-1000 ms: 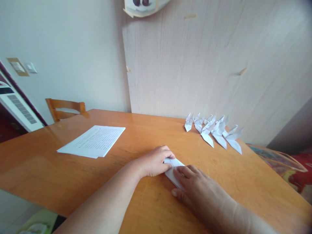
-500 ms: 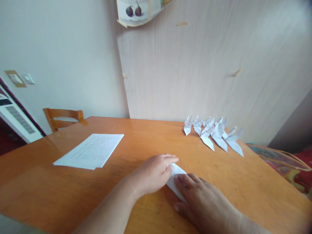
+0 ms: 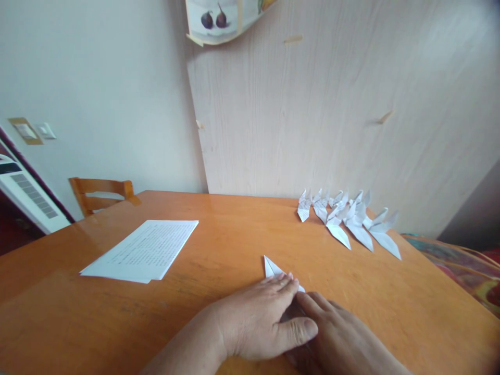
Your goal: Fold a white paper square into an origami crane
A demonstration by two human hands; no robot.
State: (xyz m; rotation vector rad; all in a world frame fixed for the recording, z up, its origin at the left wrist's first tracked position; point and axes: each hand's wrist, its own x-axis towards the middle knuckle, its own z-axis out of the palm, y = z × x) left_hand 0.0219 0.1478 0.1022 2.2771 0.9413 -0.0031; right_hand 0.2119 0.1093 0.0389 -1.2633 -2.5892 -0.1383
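A folded piece of white paper (image 3: pixel 273 268) lies on the wooden table, its pointed tip showing beyond my fingers. My left hand (image 3: pixel 269 315) rests flat over the paper with fingers stretched out, its thumb reaching across to my right hand. On the paper's right side, my right hand (image 3: pixel 332 330) presses down with its fingers laid along it; its thumb is hidden beneath my left hand. Most of the paper is covered by both hands.
Several folded paper cranes (image 3: pixel 357 221) stand at the table's far right. A stack of printed sheets (image 3: pixel 144 250) lies to the left on the wooden table (image 3: pixel 219 234). Behind the table's far left corner is a wooden chair (image 3: pixel 101 186).
My left hand has slid nearer along the paper and flattened, its thumb now over my right hand. The paper's far tip has come into sight. The view has shifted slightly.
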